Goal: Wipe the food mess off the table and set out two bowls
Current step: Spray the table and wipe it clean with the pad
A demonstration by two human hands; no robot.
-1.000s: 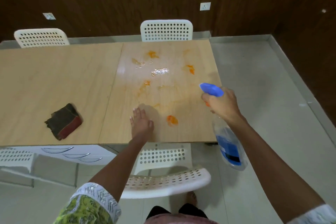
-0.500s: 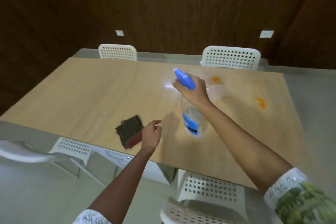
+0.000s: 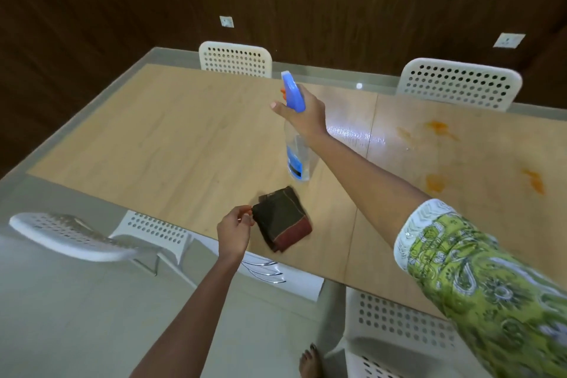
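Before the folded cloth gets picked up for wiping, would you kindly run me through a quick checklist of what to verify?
1. Left hand at the dark folded cloth with a red edge: ok, fingertips at its corner; a firm grip cannot tell.
2. Cloth fully on the light wooden table: ok.
3. Right hand grips the clear spray bottle with a blue trigger head: ok.
4. Bottle set down: cannot tell.
5. Orange food stains wiped: not ok.
6. Two bowls set out: not ok, none on the table.
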